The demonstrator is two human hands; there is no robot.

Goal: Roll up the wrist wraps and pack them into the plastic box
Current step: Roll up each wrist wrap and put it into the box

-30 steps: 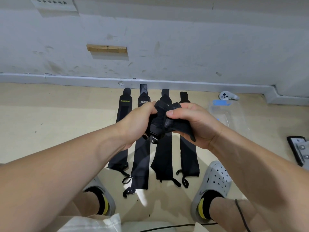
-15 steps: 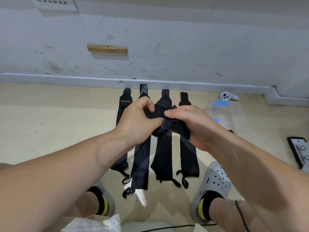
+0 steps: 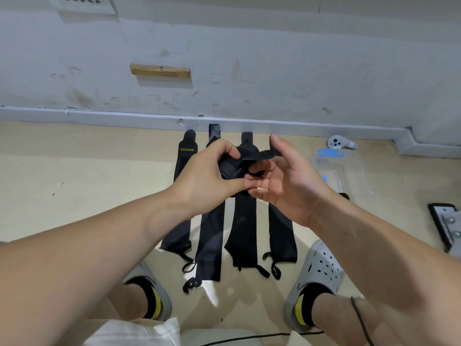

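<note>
Big picture: tan floor running up to a scuffed grey wall on the far side. Four black wrist wraps lie flat side by side between my feet, pointing at the wall. The clear plastic box sits on the floor off to the right, near the wall, lying apart from the wraps. My left hand has fingers and thumb clamped round the rolled wrap, held up over the flat ones. My right hand is looser: thumb sticking up, fingers curled in against the roll, its loose tail draped across by the thumb. A white controller sits just past the box.
</note>
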